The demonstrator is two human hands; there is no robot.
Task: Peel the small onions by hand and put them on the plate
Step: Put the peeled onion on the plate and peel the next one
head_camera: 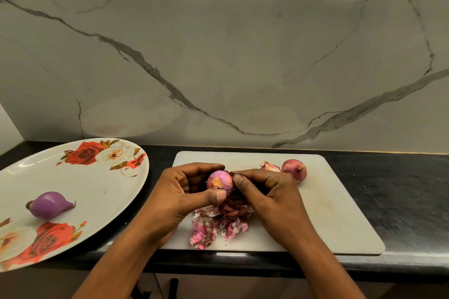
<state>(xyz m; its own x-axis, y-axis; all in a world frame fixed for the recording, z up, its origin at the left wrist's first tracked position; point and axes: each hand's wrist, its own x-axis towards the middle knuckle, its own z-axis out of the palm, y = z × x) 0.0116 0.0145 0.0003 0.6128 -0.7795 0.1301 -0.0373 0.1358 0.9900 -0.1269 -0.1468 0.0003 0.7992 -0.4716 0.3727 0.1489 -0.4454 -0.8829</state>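
You stand at a kitchen counter: a polished black stone countertop (401, 201) runs beneath a grey-veined white marble backsplash (243, 56), with a white rectangular plastic cutting board (328, 213) and a rose-patterned round white plate (102, 189) laid out.

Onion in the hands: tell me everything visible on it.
The onion is small, round, pink-purple, with yellowish patches of dry skin on it, so partly peeled. It is held above the white board, over a heap of peels. The left hand grips it, thumb across its lower front; the right hand pinches its right side.
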